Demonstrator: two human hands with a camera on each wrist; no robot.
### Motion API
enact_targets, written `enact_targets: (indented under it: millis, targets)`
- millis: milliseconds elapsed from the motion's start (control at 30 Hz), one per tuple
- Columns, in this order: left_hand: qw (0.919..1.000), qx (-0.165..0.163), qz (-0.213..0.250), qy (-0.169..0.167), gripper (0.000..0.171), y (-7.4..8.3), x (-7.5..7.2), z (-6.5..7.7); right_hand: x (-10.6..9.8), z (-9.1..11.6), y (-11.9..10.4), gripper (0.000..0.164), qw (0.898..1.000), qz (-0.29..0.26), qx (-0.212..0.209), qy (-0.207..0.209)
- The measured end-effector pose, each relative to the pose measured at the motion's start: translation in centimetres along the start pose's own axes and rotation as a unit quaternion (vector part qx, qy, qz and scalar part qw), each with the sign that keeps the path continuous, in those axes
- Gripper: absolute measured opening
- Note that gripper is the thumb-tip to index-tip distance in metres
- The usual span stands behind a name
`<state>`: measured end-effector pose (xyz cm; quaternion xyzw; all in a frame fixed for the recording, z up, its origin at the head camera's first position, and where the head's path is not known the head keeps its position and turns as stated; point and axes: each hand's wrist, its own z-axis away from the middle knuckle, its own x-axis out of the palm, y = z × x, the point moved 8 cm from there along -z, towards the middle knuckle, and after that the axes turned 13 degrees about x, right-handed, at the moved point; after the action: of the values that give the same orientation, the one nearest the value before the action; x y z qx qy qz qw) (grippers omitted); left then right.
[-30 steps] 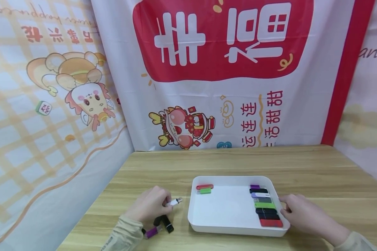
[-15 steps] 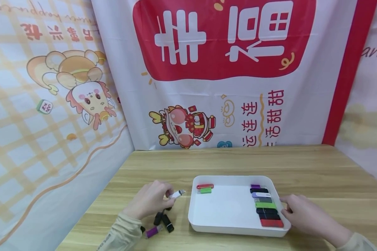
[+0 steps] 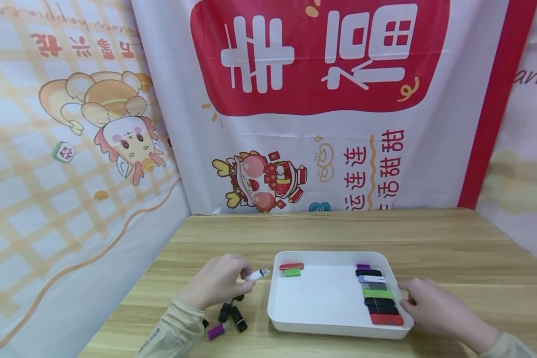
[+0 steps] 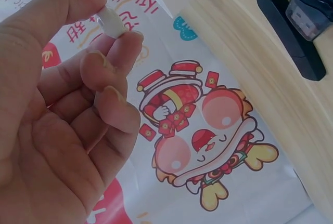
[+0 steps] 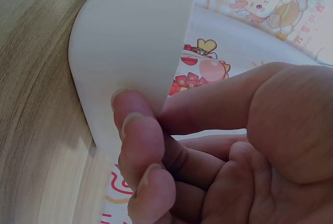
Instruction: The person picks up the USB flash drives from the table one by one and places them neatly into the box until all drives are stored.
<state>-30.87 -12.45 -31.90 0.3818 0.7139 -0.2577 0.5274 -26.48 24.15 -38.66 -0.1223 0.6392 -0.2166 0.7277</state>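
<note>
My left hand (image 3: 221,279) pinches a white USB stick (image 3: 257,275) between thumb and index finger, its metal plug pointing right toward the white tray (image 3: 335,330). In the left wrist view only the stick's white end (image 4: 110,24) shows. Below that hand lie several black USB sticks (image 3: 238,319) and a purple USB stick (image 3: 217,331). My right hand (image 3: 434,303) grips the tray's right wall, fingertips on its outside and thumb at the rim. Inside the tray, a red stick (image 3: 292,266) and a green stick (image 3: 291,273) lie at the back left.
Along the tray's right side runs a column of several USB sticks, with a lime green stick (image 3: 378,293) midway and a red stick (image 3: 387,319) in front. The wooden table (image 3: 331,228) ends at a printed cloth (image 3: 340,124) behind; another patterned cloth (image 3: 85,199) hangs left.
My left hand has lifted the white USB stick from beside the black ones and moved it slightly right and away from me, nearer the tray. My right hand has stayed at the tray.
</note>
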Motion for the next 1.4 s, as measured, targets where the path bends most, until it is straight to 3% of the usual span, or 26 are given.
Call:
enact_targets:
  millis: [767,1400]
  targets:
    - [0.9981,0.054,-0.007,-0.029,0.012,1.8,0.3,-3.9,-0.6,0.1,-0.4,0.041,1.0,0.004,-0.012,0.004]
    - [0.9949,0.053,-0.003,-0.085,0.011,1.7,3.9,-5.7,0.1,-0.4,0.2,0.044,1.0,0.006,0.005,-0.014]
